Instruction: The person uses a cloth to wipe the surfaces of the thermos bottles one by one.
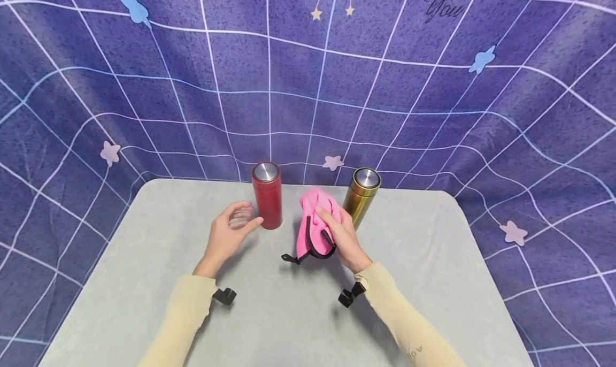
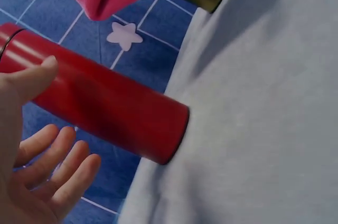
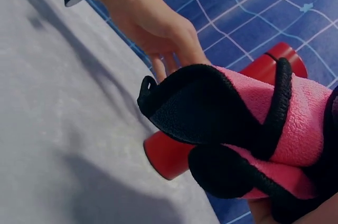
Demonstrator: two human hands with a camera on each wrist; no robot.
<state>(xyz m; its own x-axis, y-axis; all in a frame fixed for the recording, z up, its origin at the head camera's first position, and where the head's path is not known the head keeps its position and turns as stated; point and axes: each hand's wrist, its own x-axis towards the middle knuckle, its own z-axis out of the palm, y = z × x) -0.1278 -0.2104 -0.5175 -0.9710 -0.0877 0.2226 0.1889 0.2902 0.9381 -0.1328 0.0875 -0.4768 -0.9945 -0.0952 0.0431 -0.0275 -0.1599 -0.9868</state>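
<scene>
The right grip (image 1: 344, 238) is closed round a bunched pink cloth (image 1: 316, 228) with black edging and a black hanging loop (image 1: 290, 258) at its 7 o'clock corner. Getting the cloth in hand looks done. Securing the red vacuum flask (image 1: 268, 201), at the cloth's 10 o'clock, seems left: the left grip (image 1: 227, 238) sits at its 8 o'clock, fingers loosely curved and holding nothing, the thumb so near that I cannot tell whether it touches. The cloth appears clear of the flask, and no wiping shows. The gold vacuum flask (image 1: 364, 193), at the cloth's 2 o'clock, is partly hidden behind cloth and hand. Both flasks stand upright on the worktop (image 1: 269, 313) with their lids on, so whatever is inside cannot be seen.
</scene>
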